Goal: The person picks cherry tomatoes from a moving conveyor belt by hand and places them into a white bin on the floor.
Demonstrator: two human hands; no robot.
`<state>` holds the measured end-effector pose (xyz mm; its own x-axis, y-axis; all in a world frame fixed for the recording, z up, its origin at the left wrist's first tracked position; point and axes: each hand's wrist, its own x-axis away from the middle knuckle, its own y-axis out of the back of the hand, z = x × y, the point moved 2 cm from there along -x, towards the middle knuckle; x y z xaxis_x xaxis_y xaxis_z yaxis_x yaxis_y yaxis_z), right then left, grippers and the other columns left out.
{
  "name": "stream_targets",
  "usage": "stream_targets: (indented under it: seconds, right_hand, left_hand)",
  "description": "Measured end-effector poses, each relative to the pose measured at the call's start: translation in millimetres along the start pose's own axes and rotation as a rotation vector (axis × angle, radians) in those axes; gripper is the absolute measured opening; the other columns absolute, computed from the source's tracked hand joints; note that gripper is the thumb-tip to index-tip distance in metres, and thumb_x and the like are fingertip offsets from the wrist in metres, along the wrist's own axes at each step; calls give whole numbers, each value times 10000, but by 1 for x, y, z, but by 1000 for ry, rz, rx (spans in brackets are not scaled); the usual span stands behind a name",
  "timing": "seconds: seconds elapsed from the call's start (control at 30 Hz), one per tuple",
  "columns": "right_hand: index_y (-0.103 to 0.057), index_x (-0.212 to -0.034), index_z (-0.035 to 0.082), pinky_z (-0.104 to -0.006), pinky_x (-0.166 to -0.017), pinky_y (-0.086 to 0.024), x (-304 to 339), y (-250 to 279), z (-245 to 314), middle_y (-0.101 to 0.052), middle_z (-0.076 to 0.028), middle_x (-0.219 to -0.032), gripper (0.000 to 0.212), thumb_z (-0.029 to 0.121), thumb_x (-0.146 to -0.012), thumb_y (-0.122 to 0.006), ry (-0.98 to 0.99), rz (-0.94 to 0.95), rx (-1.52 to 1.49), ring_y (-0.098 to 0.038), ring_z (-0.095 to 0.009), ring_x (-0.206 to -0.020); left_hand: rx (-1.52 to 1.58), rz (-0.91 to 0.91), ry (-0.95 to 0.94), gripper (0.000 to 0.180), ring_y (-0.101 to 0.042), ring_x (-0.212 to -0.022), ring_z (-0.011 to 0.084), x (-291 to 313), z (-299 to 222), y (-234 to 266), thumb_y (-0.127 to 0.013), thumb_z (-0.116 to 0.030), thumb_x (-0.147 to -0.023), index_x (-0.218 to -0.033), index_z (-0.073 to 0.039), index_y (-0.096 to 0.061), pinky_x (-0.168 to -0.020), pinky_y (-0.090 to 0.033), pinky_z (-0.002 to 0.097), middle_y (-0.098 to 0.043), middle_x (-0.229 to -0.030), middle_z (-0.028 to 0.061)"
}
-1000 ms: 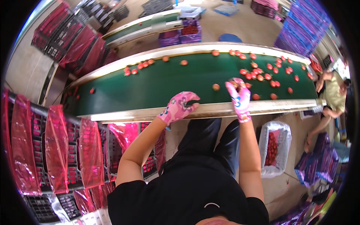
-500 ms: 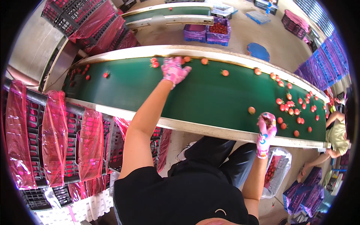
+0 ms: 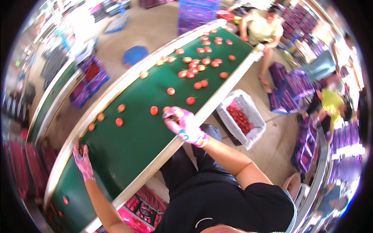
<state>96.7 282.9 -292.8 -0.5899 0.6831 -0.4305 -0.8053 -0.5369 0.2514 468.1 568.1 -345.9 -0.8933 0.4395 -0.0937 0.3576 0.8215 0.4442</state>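
Note:
Both my hands wear pink patterned gloves over a green conveyor belt scattered with small red tomatoes. My left hand reaches to the belt's far rim at the left. Its fingers are stretched out and apart, and a tomato shows between the fingertips. Close to the near rim, my right hand is curled, its soiled fingers bent inward; what lies inside them, if anything, is hidden. An orange-red tomato sits right by its fingertips. Many tomatoes cluster toward the belt's far right end.
A lined crate of small tomatoes stands on the floor beyond the near rim. At the belt's right end sits another person. A blue round lid lies behind the belt, near a second conveyor and purple-wrapped crates.
The view has swung to the right, showing more of the belt's right end and co-workers. My left hand still works by the far rim; my right hand has moved inward over the belt.

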Motion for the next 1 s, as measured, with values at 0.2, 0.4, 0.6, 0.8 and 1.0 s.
stream_targets:
  seconds: [0.2,0.4,0.6,0.8,1.0]
  right_hand:
    - [-589,-1053,59,-241,-634,-448,15,-6,6,-561,-7,-848,202,74,-865,-661,-211,-168,-212,-515,-70,-697]
    - [-523,-1207,61,-235,-769,-414,66,22,-18,-507,-2,-1075,388,69,-828,-605,-56,-456,-636,-467,-81,-943]
    - [-589,-1124,21,-314,-635,-491,170,183,-183,-628,-79,-889,275,174,-896,-611,-390,-932,-600,-597,-200,-725]
    - [-395,-1376,24,-453,-775,-541,187,262,-233,-508,-190,-1337,697,334,-837,-709,-848,-1321,-399,-603,-315,-1089]
    - [-449,-1334,19,-354,-863,-501,69,150,-125,-573,-145,-1115,519,165,-866,-621,-91,-888,122,-583,-234,-1036]
  left_hand:
    - [-587,154,-905,523,-498,-1229,353,61,-101,-67,-663,-127,-840,-1332,-33,-514,-1072,-379,447,-516,-1355,158]
    - [-642,28,-951,442,-515,-1178,403,55,-68,-45,-614,-201,-911,-1303,-14,-533,-1016,-381,488,-539,-1313,206]
    - [-705,-152,-1004,427,-562,-1121,351,46,-34,-33,-587,-410,-922,-1220,-108,-629,-936,-444,498,-624,-1215,139]
    - [-898,-25,-1102,318,-515,-1165,408,65,-58,-32,-623,-284,-897,-1162,-108,-623,-996,-401,545,-577,-1257,151]
    - [-906,131,-1081,403,-528,-1171,350,47,-43,-5,-587,-373,-897,-1193,-102,-628,-966,-425,507,-591,-1270,133]
